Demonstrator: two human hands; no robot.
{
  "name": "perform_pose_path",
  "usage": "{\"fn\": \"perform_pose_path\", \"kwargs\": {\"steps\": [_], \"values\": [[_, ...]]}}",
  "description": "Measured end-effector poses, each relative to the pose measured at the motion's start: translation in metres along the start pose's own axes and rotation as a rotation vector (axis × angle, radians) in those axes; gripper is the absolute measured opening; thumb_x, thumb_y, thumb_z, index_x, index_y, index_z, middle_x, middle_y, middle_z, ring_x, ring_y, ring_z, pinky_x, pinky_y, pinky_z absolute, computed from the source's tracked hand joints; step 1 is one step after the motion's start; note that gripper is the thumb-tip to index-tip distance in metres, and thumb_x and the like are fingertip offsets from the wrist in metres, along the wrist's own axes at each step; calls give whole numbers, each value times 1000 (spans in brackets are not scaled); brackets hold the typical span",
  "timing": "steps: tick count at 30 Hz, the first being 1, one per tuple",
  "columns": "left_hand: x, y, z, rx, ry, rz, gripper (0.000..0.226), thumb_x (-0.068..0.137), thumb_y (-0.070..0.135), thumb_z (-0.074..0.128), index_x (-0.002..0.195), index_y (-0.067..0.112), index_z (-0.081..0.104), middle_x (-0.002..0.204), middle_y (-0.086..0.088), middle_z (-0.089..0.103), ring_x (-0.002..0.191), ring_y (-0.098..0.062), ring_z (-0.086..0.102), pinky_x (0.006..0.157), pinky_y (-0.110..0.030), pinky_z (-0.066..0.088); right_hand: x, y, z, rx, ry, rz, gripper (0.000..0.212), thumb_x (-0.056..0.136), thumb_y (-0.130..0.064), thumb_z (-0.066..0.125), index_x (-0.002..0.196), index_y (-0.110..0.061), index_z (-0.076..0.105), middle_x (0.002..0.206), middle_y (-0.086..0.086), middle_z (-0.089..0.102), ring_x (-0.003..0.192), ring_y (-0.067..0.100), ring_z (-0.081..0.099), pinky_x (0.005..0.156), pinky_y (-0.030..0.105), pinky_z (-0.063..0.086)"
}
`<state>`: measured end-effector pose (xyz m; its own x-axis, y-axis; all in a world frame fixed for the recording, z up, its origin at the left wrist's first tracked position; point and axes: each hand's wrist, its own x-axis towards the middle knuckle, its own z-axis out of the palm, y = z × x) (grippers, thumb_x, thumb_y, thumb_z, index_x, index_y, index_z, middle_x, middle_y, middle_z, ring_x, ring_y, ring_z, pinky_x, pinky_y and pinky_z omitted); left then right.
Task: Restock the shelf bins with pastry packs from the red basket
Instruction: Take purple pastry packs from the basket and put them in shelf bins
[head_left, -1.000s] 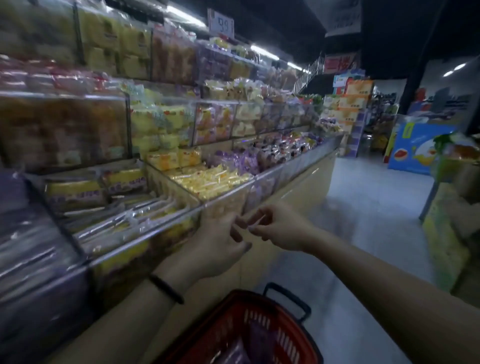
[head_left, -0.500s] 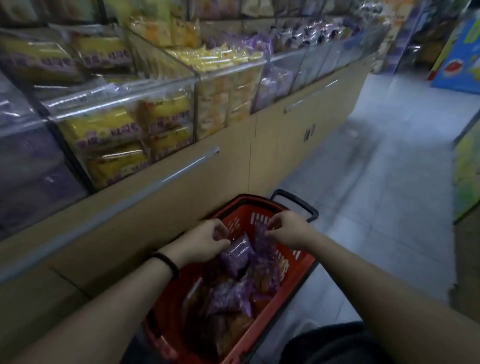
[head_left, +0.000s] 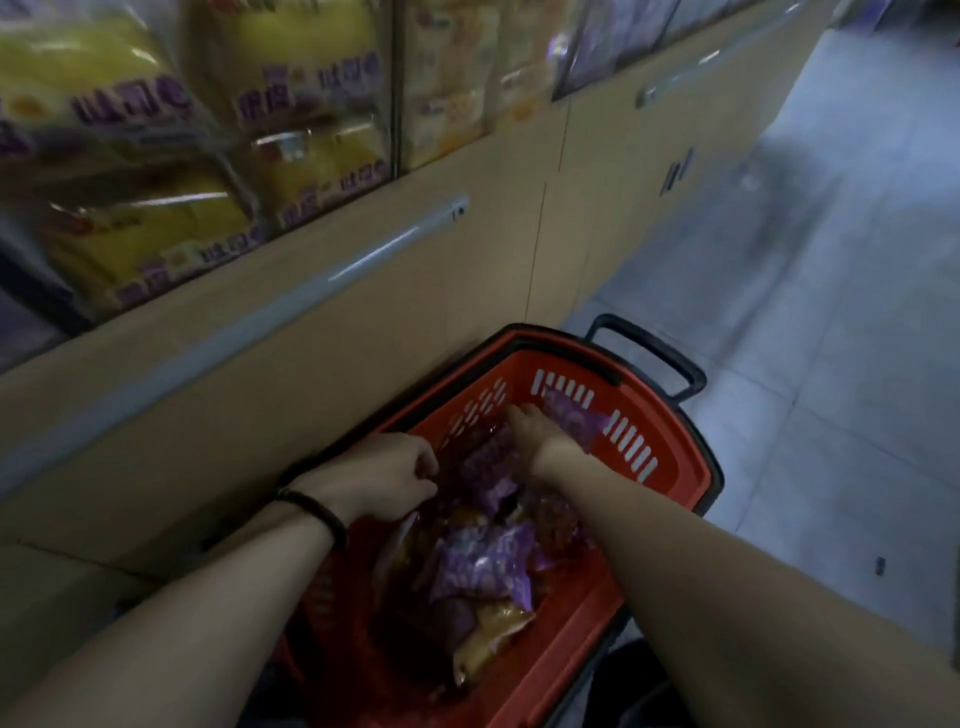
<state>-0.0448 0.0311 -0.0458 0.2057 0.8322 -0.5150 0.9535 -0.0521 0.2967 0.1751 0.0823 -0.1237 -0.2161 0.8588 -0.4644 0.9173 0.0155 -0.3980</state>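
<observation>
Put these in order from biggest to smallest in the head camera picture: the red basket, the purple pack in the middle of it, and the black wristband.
1. red basket
2. purple pack
3. black wristband

The wristband sits nearer the camera than the pack, yet looks smaller anyway.

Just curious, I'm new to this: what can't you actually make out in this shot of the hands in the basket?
- Head view: whether the right hand grips a purple pack; its fingers are hidden.
- What the left hand pinches: too dark.
- Print on the yellow packs in the bin: blurred.
- The red basket bottom: covered by packs.
</observation>
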Motion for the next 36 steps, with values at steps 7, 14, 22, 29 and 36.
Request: {"fn": "perform_pose_path", "kwargs": {"steps": [7,14,22,29,36], "values": [[-1,0,5,-27,9,8,23,96,40,71,116,28,70,97,10,63,100,-14,66,76,-20,41,3,-1,22,-289,50,62,58,99,-10,59,153,-10,38,154,17,30,126,45,60,98,55,54],[-8,8,3,-589,-178,-282,62,103,66,44,141,17,49,118,-17,69,87,-31,78,72,-36,61,-32,7,-3,-264,314,-86,50,89,-28,69,136,-32,56,132,5,46,101,37,66,66,37,48],[-8,30,-1,-1369,-63,-232,42,93,36,77,126,11,73,109,-13,80,90,-31,78,68,-38,62,-72,-9,-8,-161,536,-473,55,81,-50,55,129,-23,50,117,6,58,81,36,69,54,48,58],[-1,12,4,-1325,116,-257,49,78,6,91,122,12,70,111,-11,79,87,-23,72,68,-41,62,-47,30,-5,-205,534,47,64,86,-23,66,143,-4,43,130,15,50,115,36,54,92,45,52],[2,2,5,-1242,131,-228,30,84,3,85,105,17,70,97,-4,78,82,-22,70,81,-46,60,-20,53,3,-143,319,262,69,93,-18,64,153,-4,32,137,23,51,126,43,54,99,49,51]]}}
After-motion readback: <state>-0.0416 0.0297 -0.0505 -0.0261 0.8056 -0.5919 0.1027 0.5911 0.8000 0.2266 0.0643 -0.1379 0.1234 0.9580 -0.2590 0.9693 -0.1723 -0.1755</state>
